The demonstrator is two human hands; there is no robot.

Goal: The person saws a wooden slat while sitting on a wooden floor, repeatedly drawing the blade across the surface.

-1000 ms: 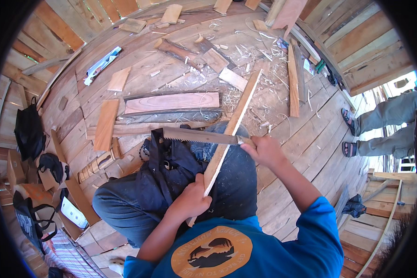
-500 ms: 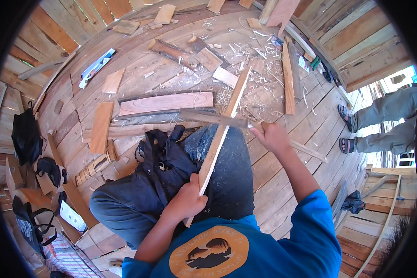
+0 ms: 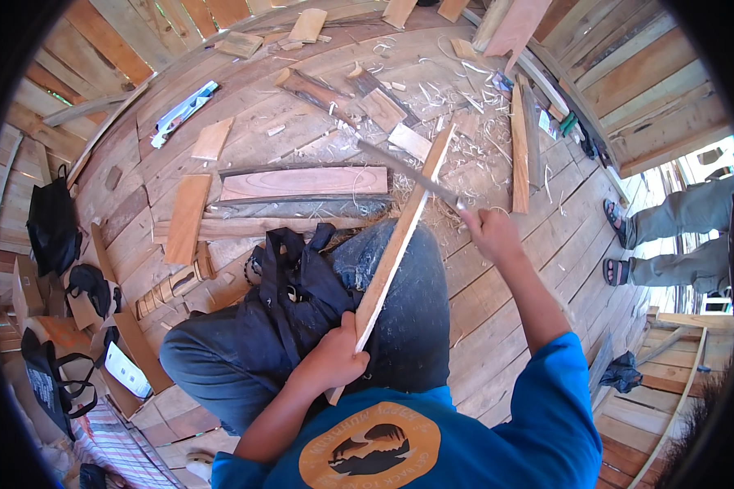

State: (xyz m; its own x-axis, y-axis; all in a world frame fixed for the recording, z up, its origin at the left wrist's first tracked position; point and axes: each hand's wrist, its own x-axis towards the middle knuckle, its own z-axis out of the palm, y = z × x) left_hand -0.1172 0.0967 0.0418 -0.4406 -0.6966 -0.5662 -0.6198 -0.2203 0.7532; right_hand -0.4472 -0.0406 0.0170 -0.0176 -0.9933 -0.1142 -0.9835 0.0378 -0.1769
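Observation:
My left hand [image 3: 334,359] is closed round the near end of a long pale wooden strip [image 3: 393,254]. The strip slants away over my right thigh, its far end above the shavings on the floor. In my right hand [image 3: 495,235] is a knife with a long, narrow metal blade [image 3: 408,171]. The blade points to the far left and crosses the strip toward its far end; whether it touches the wood I cannot tell. Dark cloth [image 3: 289,273] lies in my lap beside the strip.
Planks [image 3: 302,183] and cut wood pieces [image 3: 186,218] lie ahead on the board floor. Curled shavings [image 3: 473,134] are scattered there. Bags [image 3: 53,220] and cardboard boxes [image 3: 130,359] stand at the left. At the far right are another person's legs [image 3: 685,204] in sandals.
My right hand has moved slightly away and to the right. The blade has shifted toward the strip's far end and now tilts more steeply. My left hand keeps its hold on the strip.

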